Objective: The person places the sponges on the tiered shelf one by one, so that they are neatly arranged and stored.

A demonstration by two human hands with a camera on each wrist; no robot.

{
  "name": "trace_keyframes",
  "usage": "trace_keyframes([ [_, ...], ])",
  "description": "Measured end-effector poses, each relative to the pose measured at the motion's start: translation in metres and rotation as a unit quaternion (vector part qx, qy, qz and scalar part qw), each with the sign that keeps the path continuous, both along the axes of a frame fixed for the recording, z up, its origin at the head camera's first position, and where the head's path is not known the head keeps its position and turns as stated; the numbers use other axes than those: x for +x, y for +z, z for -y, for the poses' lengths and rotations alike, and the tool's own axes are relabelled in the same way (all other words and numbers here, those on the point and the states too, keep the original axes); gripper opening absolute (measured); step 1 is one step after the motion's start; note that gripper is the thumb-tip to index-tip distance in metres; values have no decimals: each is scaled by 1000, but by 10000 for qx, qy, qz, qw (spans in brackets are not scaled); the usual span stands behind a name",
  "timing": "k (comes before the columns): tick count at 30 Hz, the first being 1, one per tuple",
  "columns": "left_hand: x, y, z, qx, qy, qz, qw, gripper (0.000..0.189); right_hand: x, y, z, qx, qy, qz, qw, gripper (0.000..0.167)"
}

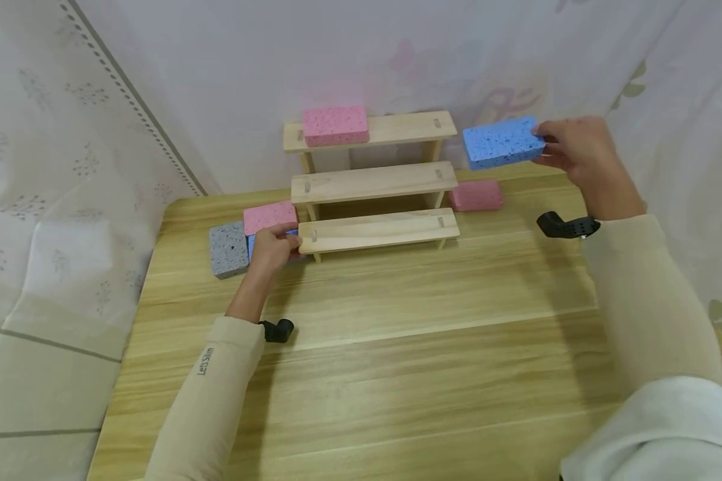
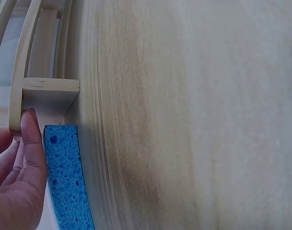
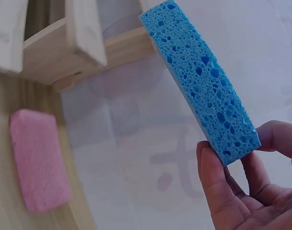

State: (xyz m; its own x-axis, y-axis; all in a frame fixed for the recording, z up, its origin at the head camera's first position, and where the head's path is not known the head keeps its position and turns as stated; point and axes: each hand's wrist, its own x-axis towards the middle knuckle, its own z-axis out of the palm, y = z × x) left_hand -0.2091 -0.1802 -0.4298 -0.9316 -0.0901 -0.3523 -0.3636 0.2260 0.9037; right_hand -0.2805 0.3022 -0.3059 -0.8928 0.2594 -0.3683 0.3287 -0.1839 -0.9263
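Right fingers (image 3: 215, 175) pinch the blue sponge (image 1: 503, 142), its long axis toward the rack (image 1: 379, 230) left fingers (image 2: 33, 155) pinch

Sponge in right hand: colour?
Blue, darker-speckled sponge; clearest in the right wrist view.

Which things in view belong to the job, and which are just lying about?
Apparently in the job:
held blue sponge, in the right hand
wooden stand, pinched by the left hand
upper pink sponge, on the stand's top shelf

Seemingly just lying about:
gray sponge
second blue sponge
left pink sponge
right pink sponge
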Motion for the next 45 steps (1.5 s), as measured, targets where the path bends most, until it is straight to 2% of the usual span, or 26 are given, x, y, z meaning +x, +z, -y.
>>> trace_keyframes([
  [4, 0, 0, 0, -16, 22, 20, 10000, 44, -6, 8, 9, -151, -11, 84, 9999, 32],
  [8, 1, -2, 1, -2, 33, 32, 10000, 44, -14, 12, 22, -305, 50, 44, 9995, 30],
  [12, 3, -4, 2, -79, 21, 63, 9999, 44, -22, 10, 38, -598, 191, -58, 9980, 26],
  [15, 5, -7, 2, -146, -33, 100, 9998, 44, -27, 5, 50, -642, 303, -63, 9975, 31],
  [19, 6, -10, 2, -130, -32, 149, 9998, 44, -33, -2, 65, -549, 481, -114, 9973, 38],
  [25, 9, -17, 0, -55, 58, 166, 9998, 43, -42, -9, 86, -576, 683, -195, 9958, 35],
  [34, -1, -13, -3, -84, -20, 85, 9999, 43, -59, -7, 101, -349, 849, -28, 9958, 48],
  [45, -5, -14, -2, -148, -12, 42, 9999, 42, -73, -8, 125, -102, 1031, 49, 9946, 44],
])
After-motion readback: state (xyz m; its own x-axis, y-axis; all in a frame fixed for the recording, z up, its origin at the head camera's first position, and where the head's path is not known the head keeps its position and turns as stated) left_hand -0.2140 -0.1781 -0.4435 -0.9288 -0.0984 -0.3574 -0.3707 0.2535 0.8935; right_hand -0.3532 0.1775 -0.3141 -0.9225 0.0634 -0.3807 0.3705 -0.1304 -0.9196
